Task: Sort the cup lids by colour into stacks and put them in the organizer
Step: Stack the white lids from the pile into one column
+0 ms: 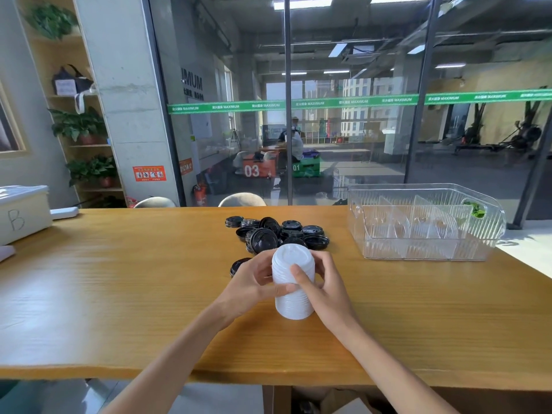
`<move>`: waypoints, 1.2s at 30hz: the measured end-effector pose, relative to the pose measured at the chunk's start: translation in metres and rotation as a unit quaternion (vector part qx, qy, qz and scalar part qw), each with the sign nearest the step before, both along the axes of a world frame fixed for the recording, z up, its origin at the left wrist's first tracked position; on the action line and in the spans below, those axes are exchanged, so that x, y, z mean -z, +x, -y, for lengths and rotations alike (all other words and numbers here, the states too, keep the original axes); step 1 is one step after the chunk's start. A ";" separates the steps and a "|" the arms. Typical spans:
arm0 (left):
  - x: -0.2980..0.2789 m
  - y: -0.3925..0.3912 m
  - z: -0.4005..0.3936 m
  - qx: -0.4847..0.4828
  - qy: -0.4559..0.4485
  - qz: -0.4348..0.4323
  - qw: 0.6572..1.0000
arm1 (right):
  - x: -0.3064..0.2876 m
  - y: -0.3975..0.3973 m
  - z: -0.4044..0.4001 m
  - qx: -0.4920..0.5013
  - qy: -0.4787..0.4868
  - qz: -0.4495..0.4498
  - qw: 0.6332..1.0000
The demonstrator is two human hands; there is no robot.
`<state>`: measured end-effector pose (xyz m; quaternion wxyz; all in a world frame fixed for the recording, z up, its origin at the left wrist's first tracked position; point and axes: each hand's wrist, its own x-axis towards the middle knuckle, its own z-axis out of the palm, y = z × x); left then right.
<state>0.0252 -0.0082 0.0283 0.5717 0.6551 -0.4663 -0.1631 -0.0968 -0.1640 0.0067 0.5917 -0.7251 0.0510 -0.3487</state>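
A tall stack of white lids (293,283) stands on the desk (125,294) toward its near edge, gripped from both sides: the left hand (254,279) curls its fingers and thumb round one flank and the right hand (321,282) wraps the other. Just behind it, toward the far edge, lies a loose pile of black lids (276,234), one black lid (239,265) apart beside the left hand. The clear organizer (424,222) sits at the far right corner, and a white box (22,213) marked B at the far left.

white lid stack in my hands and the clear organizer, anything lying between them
Nothing: the head view shows bare table between the white lid stack and the organizer; the black lids lie behind the stack.
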 end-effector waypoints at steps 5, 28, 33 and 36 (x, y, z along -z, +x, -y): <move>0.006 -0.002 0.002 -0.022 -0.019 0.029 0.999 | -0.002 0.001 -0.004 0.038 -0.017 0.015 0.999; 0.013 -0.007 0.003 -0.043 -0.034 0.061 0.997 | -0.002 -0.009 0.018 -0.023 -0.067 -0.038 0.997; 0.017 -0.011 0.004 -0.060 -0.021 0.085 0.994 | -0.001 -0.010 0.017 -0.010 -0.093 -0.035 0.995; 0.016 -0.013 0.005 -0.072 -0.022 0.100 0.992 | -0.001 -0.011 0.015 -0.008 -0.097 -0.036 0.995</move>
